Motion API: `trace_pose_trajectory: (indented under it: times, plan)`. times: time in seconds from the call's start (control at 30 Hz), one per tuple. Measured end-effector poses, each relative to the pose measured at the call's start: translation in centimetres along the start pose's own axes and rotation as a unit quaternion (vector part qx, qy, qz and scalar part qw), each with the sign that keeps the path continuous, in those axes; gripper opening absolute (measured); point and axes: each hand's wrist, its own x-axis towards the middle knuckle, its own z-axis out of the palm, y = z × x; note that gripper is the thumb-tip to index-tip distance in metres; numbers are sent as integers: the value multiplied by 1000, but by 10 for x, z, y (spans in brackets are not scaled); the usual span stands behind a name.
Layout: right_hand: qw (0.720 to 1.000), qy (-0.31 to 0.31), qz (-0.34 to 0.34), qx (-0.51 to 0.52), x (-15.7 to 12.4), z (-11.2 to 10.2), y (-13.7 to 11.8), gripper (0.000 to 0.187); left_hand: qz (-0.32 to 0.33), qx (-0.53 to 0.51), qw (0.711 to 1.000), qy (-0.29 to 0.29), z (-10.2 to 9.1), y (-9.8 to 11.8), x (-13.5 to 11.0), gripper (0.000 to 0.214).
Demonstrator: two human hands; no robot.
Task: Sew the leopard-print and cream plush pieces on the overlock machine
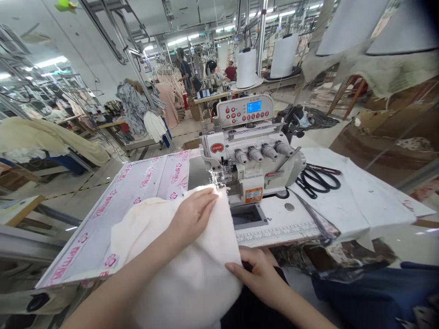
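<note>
A piece of white fabric (pixel 206 265) drapes from the sewing table down over my lap. Its far edge lies under the lit needle area of a white overlock sewing machine (pixel 245 155). My left hand (pixel 195 212) rests flat on the fabric just in front of the presser foot (pixel 218 180), fingers stretched forward and close together. Lower down and to the right, my right hand (pixel 257 272) pinches the fabric's right edge between thumb and fingers, below the table's front edge.
Black-handled scissors (pixel 318 179) lie right of the machine. A printed plastic sheet (pixel 137 196) covers the table's left side, and a measuring tape (pixel 284 233) runs along the front. Thread cones (pixel 247 68) stand behind. Other people (pixel 212 68) sit farther back.
</note>
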Motion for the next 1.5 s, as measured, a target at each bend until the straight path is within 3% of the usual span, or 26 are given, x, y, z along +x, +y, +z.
trace_pose_trajectory:
  times: [0.17, 0.4, 0.63, 0.9, 1.2, 1.33, 1.4, 1.5]
  plan:
    - [999, -34, -11, -10, -8, -14, -16, 35, -37, -40, 998, 28, 0, -5, -3, 19]
    - [993, -3, -40, -111, -17, -6, 0, 42, -27, -66, 997, 7, 2, -7, 3, 17]
    - [989, 42, -58, -128, 0, -8, 4, 41, -8, -67, 998, -10, 1, -25, 26, 14]
    - [993, 74, -63, -73, 27, -11, -1, 38, -19, -33, 999, -1, 2, -49, 53, 12]
    - [993, 101, -63, 16, 57, -17, -1, 38, 21, -50, 998, 37, 10, -81, 80, 11]
    - [990, 128, -47, 39, 67, -10, -4, 38, 12, -15, 996, 87, 5, -90, 93, 12]
    - [990, 120, -41, 53, 67, -4, -1, 35, 3, 9, 992, 128, -4, -82, 83, 14]
    - [990, 94, -50, 88, 58, 6, 14, 34, 12, 38, 985, 169, -14, -53, 35, 18]
